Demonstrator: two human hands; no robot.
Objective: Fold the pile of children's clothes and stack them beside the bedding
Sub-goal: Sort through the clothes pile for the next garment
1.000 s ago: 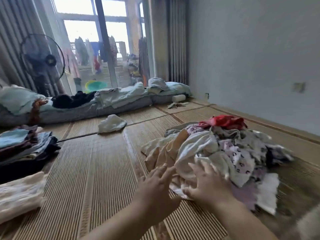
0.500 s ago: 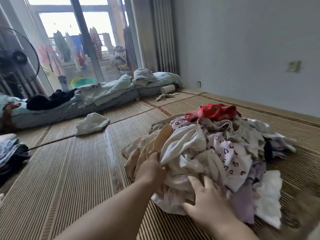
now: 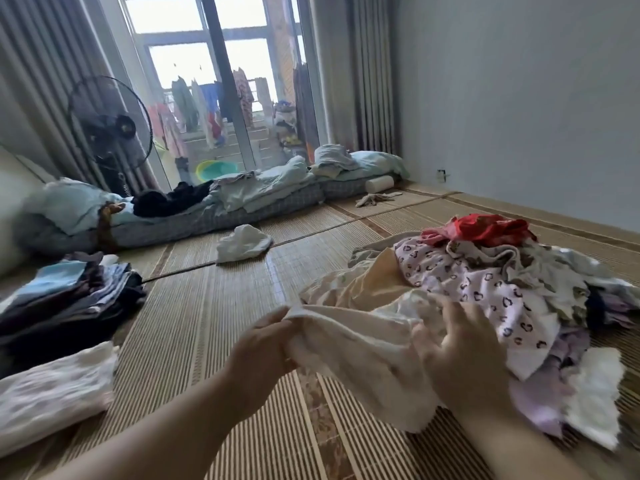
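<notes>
Head view. The pile of children's clothes (image 3: pixel 540 292) lies loose on the right side of the woven mat (image 3: pixel 207 323), topped at its far edge by a red garment (image 3: pixel 485 228), with a heart-print garment (image 3: pixel 464 282) spread just below it.

Left hand (image 3: pixel 266 344) – fingers curled, pinching the left end of a cream garment (image 3: pixel 353 341). Right hand (image 3: pixel 460 355) – fingers bent over the garment's right end, grasping it at the near edge of the pile. The garment hangs between the two hands, its lower part sagging onto the mat.

A folded stack (image 3: pixel 69 299) of dark and pale-blue items sits at the mat's left edge; just nearer, a folded white item (image 3: pixel 52 393), blurred. The bedding (image 3: pixel 242 199) runs along the mat's far edge below the window, well apart from the stack. A crumpled white cloth (image 3: pixel 242 242) lies alone on the mat near the bedding. A standing fan (image 3: pixel 110 126) is behind the bedding's left end.
</notes>
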